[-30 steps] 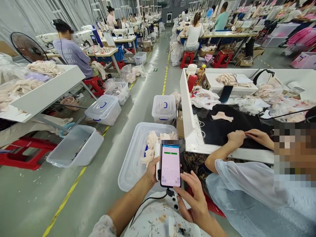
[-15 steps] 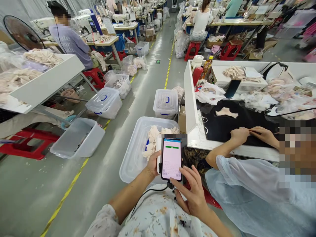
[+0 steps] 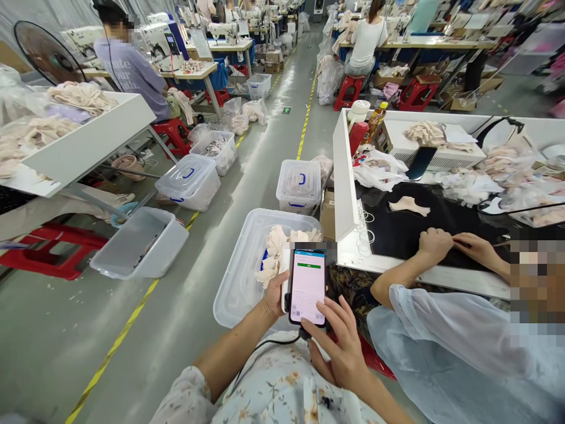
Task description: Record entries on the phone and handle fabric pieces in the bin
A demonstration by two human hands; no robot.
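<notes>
A smartphone (image 3: 308, 285) with a lit pink screen and a green bar stands upright in front of me, a black cable running from its lower end. My left hand (image 3: 274, 294) grips its left edge. My right hand (image 3: 338, 344) is spread, its fingertips touching the lower right of the screen. Just beyond the phone lies a clear plastic bin (image 3: 247, 265) holding beige fabric pieces (image 3: 279, 247).
A person in pale blue (image 3: 463, 347) sits close on my right, hands on a black mat (image 3: 424, 221) on a white table. Lidded clear bins (image 3: 299, 185), an open bin (image 3: 139, 242), red stools and a white table (image 3: 83, 147) line the grey aisle.
My right hand has moved up from below the phone and its fingertips now touch the screen. The view has shifted slightly forward.
</notes>
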